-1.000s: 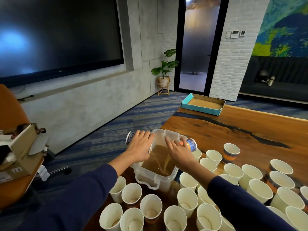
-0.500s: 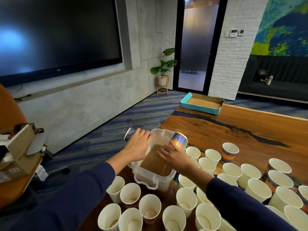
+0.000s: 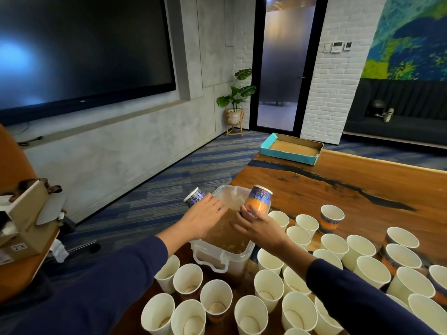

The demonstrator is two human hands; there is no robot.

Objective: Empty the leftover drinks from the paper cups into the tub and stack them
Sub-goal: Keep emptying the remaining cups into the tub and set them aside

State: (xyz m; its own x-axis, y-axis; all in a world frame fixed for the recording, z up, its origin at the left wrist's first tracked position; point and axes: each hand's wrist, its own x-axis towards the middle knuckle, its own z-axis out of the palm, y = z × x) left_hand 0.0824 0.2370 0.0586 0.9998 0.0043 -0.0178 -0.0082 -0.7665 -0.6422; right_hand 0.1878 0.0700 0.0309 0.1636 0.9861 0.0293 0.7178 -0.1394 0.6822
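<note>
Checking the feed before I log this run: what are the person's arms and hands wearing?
Both arms are in long dark navy sleeves that end at the wrists. The left hand and right hand are bare: no gloves, and no rings, watch or bracelets show. The sleeves look plain, with no visible logos or markings.

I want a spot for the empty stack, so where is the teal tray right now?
In the head view, the teal tray sits at the far end of the wooden table, beyond the tub, near the glass door.

A shallow teal box (image 3: 291,148) sits at the far end of the wooden counter (image 3: 362,182). A potted plant (image 3: 235,102) stands beside the glass door (image 3: 281,68), below a dark wall screen (image 3: 79,47).
</note>
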